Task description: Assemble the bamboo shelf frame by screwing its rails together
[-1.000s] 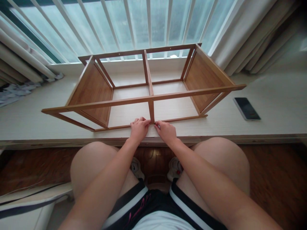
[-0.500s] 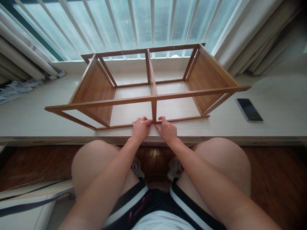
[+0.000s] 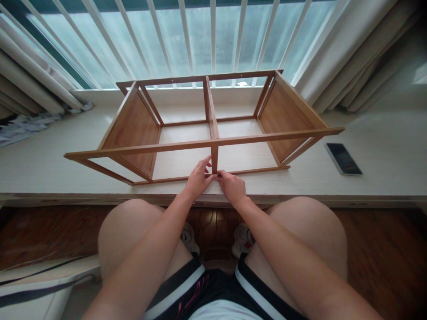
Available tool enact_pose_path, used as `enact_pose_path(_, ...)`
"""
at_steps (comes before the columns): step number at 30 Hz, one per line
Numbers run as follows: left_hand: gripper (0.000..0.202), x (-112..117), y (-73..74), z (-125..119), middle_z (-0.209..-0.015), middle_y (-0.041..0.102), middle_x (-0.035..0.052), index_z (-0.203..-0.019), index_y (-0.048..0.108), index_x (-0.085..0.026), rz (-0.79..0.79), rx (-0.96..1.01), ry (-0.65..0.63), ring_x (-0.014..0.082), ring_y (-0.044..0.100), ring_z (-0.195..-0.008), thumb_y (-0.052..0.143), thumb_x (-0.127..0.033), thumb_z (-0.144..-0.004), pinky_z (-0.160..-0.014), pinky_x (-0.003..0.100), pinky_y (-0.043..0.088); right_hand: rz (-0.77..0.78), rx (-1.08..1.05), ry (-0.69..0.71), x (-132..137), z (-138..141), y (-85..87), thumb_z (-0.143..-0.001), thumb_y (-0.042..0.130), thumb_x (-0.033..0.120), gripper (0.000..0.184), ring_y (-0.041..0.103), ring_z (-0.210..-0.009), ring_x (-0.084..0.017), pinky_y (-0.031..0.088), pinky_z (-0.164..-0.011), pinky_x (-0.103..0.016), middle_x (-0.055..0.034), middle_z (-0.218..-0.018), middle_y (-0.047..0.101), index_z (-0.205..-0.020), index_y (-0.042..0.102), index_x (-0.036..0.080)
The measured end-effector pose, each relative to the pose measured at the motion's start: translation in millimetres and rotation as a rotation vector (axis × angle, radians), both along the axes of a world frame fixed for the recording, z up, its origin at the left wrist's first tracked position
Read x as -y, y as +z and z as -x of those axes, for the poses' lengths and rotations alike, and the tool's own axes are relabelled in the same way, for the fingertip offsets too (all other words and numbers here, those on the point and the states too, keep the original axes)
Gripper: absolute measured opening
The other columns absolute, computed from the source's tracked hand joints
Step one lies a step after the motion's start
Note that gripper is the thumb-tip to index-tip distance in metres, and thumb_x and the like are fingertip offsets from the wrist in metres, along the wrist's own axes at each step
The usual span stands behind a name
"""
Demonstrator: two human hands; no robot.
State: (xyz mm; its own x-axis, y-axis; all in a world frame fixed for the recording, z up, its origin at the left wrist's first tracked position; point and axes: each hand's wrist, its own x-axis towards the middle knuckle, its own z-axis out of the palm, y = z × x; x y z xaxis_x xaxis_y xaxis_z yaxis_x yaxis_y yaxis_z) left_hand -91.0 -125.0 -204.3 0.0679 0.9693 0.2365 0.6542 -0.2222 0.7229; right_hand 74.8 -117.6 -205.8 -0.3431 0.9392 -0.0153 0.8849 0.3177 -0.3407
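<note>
A brown wooden shelf frame lies on the pale window ledge, with a panel at each end and a divider in the middle. My left hand is at the near foot of the middle post. Its fingers curl past the bottom rail on the left of the post, and the thumb is in front. On the right of the same joint, my right hand has thumb and fingertips pinched together low against the post. Whatever lies between those fingertips is hidden.
A dark-screened phone lies on the ledge right of the frame. Behind stand white window bars, with beige curtains at both sides. My knees are just below the ledge edge. A white object with dark straps is at lower left.
My left hand's fingers have risen and spread along the post, its thumb now at the joint. My right hand's fingers have closed into a pinch. The view has tilted slightly up.
</note>
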Motion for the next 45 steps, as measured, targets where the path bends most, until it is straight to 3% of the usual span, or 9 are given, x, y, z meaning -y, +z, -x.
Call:
enact_pose_path(5, 0.053, -8.7, -0.8, -8.5, -0.102, 0.061, 0.0018, -0.128, 0.042, -0.025, 0.030, 0.062, 0.059, 0.0117, 0.059, -0.073, 0.067, -0.036, -0.082, -0.066, 0.024, 0.048, 0.017, 0.023, -0.001, 0.6, 0.1, 1.0, -0.100, 0.040, 0.042, 0.029, 0.070, -0.090, -0.024, 0.045, -0.072, -0.030, -0.0037, -0.102, 0.075, -0.122, 0.057, 0.032)
enact_pose_path(11, 0.035, -8.5, -0.2, -14.1, -0.084, 0.063, 0.0001, -0.115, 0.045, -0.025, 0.064, -0.074, 0.133, 0.0169, 0.062, -0.071, 0.059, -0.042, -0.088, -0.067, 0.028, 0.045, 0.013, 0.035, -0.020, 2.8, 3.6, 4.2, -0.100, 0.039, 0.042, 0.032, 0.071, -0.088, -0.023, 0.046, -0.072, -0.030, -0.0061, -0.101, 0.075, -0.125, 0.053, 0.028)
enact_pose_path(20, 0.032, -8.9, -1.4, -14.2, -0.077, 0.061, -0.0011, -0.111, 0.044, -0.024, 0.058, -0.102, 0.149, 0.0180, 0.061, -0.066, 0.054, -0.046, -0.089, -0.065, 0.029, 0.043, 0.025, 0.031, -0.060, 3.4, 8.4, 2.5, -0.097, 0.046, 0.045, 0.026, 0.071, -0.086, -0.021, 0.046, -0.071, -0.028, -0.0061, -0.094, 0.075, -0.099, 0.062, 0.024)
enact_pose_path(27, 0.032, -9.2, -0.6, -14.2, -0.080, 0.063, -0.0003, -0.111, 0.045, -0.024, 0.062, -0.057, 0.132, 0.0176, 0.062, -0.069, 0.057, -0.042, -0.088, -0.066, 0.029, 0.045, 0.017, 0.025, -0.107, 2.2, 12.9, 2.0, -0.097, 0.044, 0.041, 0.029, 0.072, -0.082, -0.022, 0.046, -0.071, -0.029, -0.0083, -0.090, 0.076, -0.095, 0.066, 0.022)
enact_pose_path(33, 0.029, -8.1, 0.7, -14.8, -0.081, 0.064, 0.0003, -0.110, 0.046, -0.024, 0.055, -0.048, 0.133, 0.0173, 0.062, -0.068, 0.057, -0.040, -0.088, -0.065, 0.028, 0.045, 0.016, 0.019, -0.116, 2.8, 11.7, 3.3, -0.096, 0.047, 0.046, 0.030, 0.072, -0.085, -0.023, 0.047, -0.073, -0.030, -0.0077, -0.091, 0.076, -0.097, 0.068, 0.024)
enact_pose_path(45, 0.030, -5.7, 1.4, -16.3, -0.085, 0.065, 0.0015, -0.113, 0.047, -0.024, 0.041, -0.148, 0.178, 0.0173, 0.063, -0.069, 0.053, -0.043, -0.090, -0.067, 0.029, 0.046, 0.081, 0.065, -0.110, 9.5, 13.1, 17.8, -0.089, 0.051, 0.033, 0.025, 0.072, -0.085, -0.025, 0.049, -0.073, -0.032, -0.0134, -0.091, 0.075, -0.097, 0.070, 0.018)
